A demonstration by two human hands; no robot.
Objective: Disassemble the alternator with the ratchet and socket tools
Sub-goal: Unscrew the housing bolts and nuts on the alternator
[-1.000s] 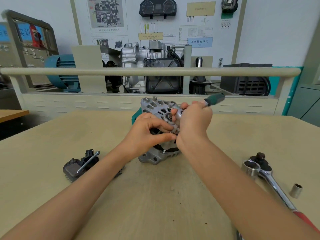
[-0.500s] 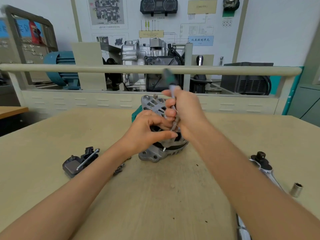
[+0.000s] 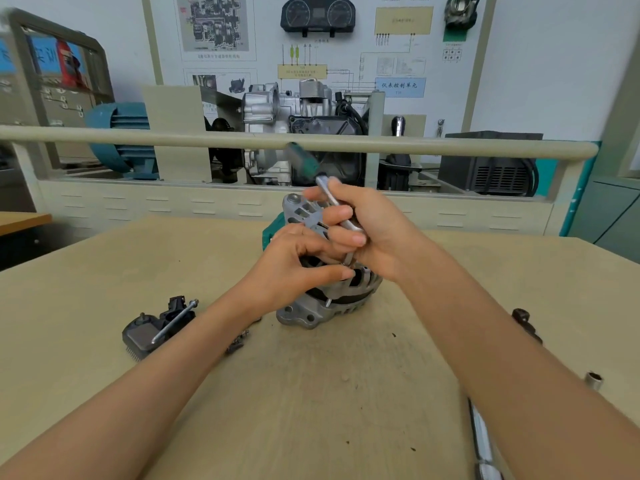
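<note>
- The alternator (image 3: pixel 329 299) sits on the bench (image 3: pixel 311 393), right under both hands.
- The right hand (image 3: pixel 367 230) grips the small ratchet (image 3: pixel 337 206), its handle pointing up and away.
- The left hand (image 3: pixel 294 268) pinches the ratchet's low end against the alternator.

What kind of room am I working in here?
Most likely an automotive training workshop: a wall board with wiring diagrams and an instrument cluster, a cutaway engine display behind the rail, and an alternator on the bench.
</note>
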